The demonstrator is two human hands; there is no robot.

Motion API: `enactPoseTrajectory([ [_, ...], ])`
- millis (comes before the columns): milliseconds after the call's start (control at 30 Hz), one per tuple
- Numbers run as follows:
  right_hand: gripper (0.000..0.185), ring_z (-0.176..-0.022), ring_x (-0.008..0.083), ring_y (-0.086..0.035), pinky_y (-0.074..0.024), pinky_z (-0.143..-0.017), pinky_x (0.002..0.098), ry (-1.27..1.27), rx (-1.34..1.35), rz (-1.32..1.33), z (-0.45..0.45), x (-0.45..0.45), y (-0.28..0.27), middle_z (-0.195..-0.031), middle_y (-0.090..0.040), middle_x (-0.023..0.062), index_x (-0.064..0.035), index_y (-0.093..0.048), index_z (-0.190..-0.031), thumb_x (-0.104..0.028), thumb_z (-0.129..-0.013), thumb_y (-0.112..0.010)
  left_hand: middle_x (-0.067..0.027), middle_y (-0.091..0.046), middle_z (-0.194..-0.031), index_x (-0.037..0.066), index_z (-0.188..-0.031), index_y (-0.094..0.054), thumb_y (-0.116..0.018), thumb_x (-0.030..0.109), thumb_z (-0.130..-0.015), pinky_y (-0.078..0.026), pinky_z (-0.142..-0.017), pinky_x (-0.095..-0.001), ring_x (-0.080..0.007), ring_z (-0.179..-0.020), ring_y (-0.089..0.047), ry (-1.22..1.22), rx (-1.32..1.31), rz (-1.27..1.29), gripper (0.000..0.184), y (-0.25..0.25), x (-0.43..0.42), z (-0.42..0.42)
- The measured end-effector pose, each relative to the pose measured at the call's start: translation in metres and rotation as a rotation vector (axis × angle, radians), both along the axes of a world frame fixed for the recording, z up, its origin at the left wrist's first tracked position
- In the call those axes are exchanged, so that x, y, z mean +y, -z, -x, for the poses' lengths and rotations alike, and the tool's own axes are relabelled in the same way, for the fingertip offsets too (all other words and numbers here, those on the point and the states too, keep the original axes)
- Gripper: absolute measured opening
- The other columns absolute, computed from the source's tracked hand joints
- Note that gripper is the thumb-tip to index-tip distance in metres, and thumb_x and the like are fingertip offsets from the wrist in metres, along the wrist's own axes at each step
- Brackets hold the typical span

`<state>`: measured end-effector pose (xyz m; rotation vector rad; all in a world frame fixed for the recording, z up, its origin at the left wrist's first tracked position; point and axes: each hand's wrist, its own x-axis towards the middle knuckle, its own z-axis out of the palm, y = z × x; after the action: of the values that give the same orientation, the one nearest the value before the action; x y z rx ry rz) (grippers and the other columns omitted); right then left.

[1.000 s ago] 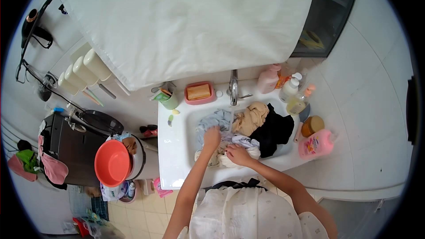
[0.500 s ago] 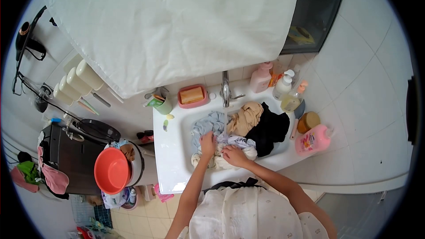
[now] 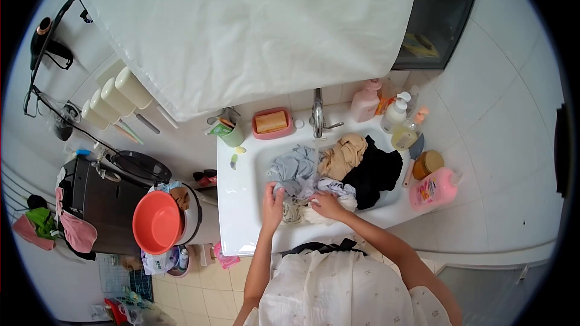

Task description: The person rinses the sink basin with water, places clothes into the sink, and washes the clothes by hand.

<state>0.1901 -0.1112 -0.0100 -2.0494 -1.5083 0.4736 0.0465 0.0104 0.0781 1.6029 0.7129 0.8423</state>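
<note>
In the white sink (image 3: 235,229) lies a heap of wet clothes under the faucet (image 3: 318,115), from which a thin stream of water runs. My left hand (image 3: 273,204) has its fingers closed on the lower left edge of the light blue cloth (image 3: 294,166). Beside it my right hand (image 3: 327,205) has curled fingers on the patterned white cloth (image 3: 338,190); what the fingertips grip is too small to tell. A beige cloth (image 3: 344,156) and a black cloth (image 3: 374,172) lie to the right, untouched.
A soap dish (image 3: 272,135) and a green cup (image 3: 231,136) stand on the sink's back left. Pump bottles (image 3: 396,111), a brown-lidded jar (image 3: 428,163) and a pink bottle (image 3: 434,189) line the right side. A red basin (image 3: 157,222) is at the left.
My left hand has moved down and left to the light blue cloth's edge, and that cloth is bunched up more. My right hand has shifted slightly at the white cloth.
</note>
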Motion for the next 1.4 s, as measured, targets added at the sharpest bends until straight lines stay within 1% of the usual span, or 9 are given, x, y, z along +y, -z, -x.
enactPoseTrajectory([
  [300, 0.052, -0.077, 0.0348, -0.054, -0.0414, -0.069, 0.0406, 0.296, 0.333, -0.102, -0.003, 0.026, -0.003, -0.099, -0.051, 0.0182, -0.002, -0.036, -0.109, -0.014, -0.066, -0.064, -0.0018, -0.045, -0.075, 0.003, -0.095, -0.044, -0.046, 0.014, -0.086, -0.035, -0.062, -0.0207, -0.0087, -0.068, -0.039, 0.053, -0.101, -0.114, 0.015, -0.11, -0.034, -0.009],
  [400, 0.046, -0.077, 0.0339, -0.056, -0.0427, -0.068, 0.0386, 0.276, 0.164, -0.032, -0.007, 0.032, 0.001, -0.093, -0.054, 0.0183, -0.0016, -0.043, -0.103, -0.015, -0.064, -0.065, -0.0012, -0.045, -0.074, 0.002, -0.094, -0.044, -0.047, 0.011, -0.085, -0.034, -0.062, -0.0194, -0.0076, -0.068, -0.038, 0.117, -0.118, -0.155, 0.013, -0.137, -0.039, -0.007],
  [467, 0.03, -0.071, 0.0316, -0.056, -0.0418, -0.066, 0.0375, 0.208, 0.224, -0.171, -0.011, 0.034, 0.0, -0.077, -0.056, 0.0166, -0.0009, -0.052, -0.084, -0.014, -0.061, -0.066, -0.0008, -0.046, -0.072, 0.001, -0.092, -0.047, -0.049, 0.009, -0.084, -0.034, -0.06, -0.0192, -0.0071, -0.065, -0.038, 0.112, -0.126, -0.146, 0.011, -0.149, -0.039, -0.006],
  [667, 0.022, -0.057, 0.0294, -0.052, -0.0389, -0.056, 0.036, -0.024, 0.052, -0.174, -0.02, -0.006, -0.063, -0.058, -0.051, 0.0136, -0.0008, -0.048, -0.06, -0.013, -0.058, -0.067, -0.0006, -0.049, -0.067, -0.002, -0.089, -0.052, -0.054, 0.009, -0.081, -0.033, -0.053, -0.0186, -0.0054, -0.06, -0.038, 0.035, -0.112, -0.163, 0.013, -0.145, -0.028, -0.007],
  [967, 0.021, -0.046, 0.0157, -0.042, -0.035, -0.045, 0.0276, 0.012, 0.317, -0.126, -0.006, -0.058, -0.135, -0.053, -0.045, 0.0073, -0.0013, -0.045, -0.061, -0.01, -0.061, -0.064, -0.0012, -0.047, -0.065, 0.001, -0.086, -0.058, -0.059, 0.009, -0.077, -0.033, -0.052, -0.0179, -0.0067, -0.062, -0.042, 0.123, 0.062, -0.202, 0.012, -0.13, -0.024, -0.01],
  [1100, 0.021, -0.045, 0.0168, -0.043, -0.0355, -0.045, 0.0276, 0.02, 0.375, -0.19, -0.009, -0.07, -0.156, -0.052, -0.045, 0.0074, -0.0018, -0.045, -0.061, -0.009, -0.062, -0.064, -0.001, -0.053, -0.071, 0.001, -0.093, -0.058, -0.057, 0.007, -0.078, -0.034, -0.053, -0.0171, -0.0048, -0.067, -0.044, 0.164, 0.019, -0.111, 0.016, -0.123, -0.021, -0.017],
  [1200, 0.02, -0.052, 0.0182, -0.048, -0.0387, -0.049, 0.0278, -0.001, 0.264, -0.121, -0.016, -0.072, -0.148, -0.056, -0.047, 0.008, -0.0024, -0.047, -0.065, -0.01, -0.063, -0.065, -0.0016, -0.058, -0.081, 0.001, -0.104, -0.054, -0.055, 0.004, -0.08, -0.035, -0.055, -0.0157, -0.0034, -0.068, -0.046, 0.314, -0.044, 0.194, 0.025, -0.124, -0.021, -0.021],
  [1267, 0.023, -0.065, 0.0223, -0.052, -0.0416, -0.062, 0.0288, -0.176, -0.11, -0.028, -0.021, -0.07, -0.139, -0.069, -0.052, 0.0107, -0.0023, -0.049, -0.075, -0.014, -0.066, -0.067, -0.0031, -0.06, -0.088, 0.0, -0.112, -0.047, -0.052, 0.001, -0.081, -0.036, -0.057, -0.0146, -0.0019, -0.069, -0.046, 0.403, -0.062, 0.277, 0.032, -0.121, -0.021, -0.023],
  [1400, 0.03, -0.078, 0.023, -0.052, -0.0396, -0.075, 0.0293, -0.061, 0.174, 0.07, -0.011, -0.045, -0.173, -0.085, -0.053, 0.0127, -0.0014, -0.051, -0.091, -0.015, -0.069, -0.066, -0.004, -0.06, -0.086, 0.001, -0.115, -0.044, -0.052, 0.001, -0.081, -0.036, -0.058, -0.0144, -0.0016, -0.067, -0.046, 0.402, -0.055, 0.295, 0.035, -0.116, -0.024, -0.027],
])
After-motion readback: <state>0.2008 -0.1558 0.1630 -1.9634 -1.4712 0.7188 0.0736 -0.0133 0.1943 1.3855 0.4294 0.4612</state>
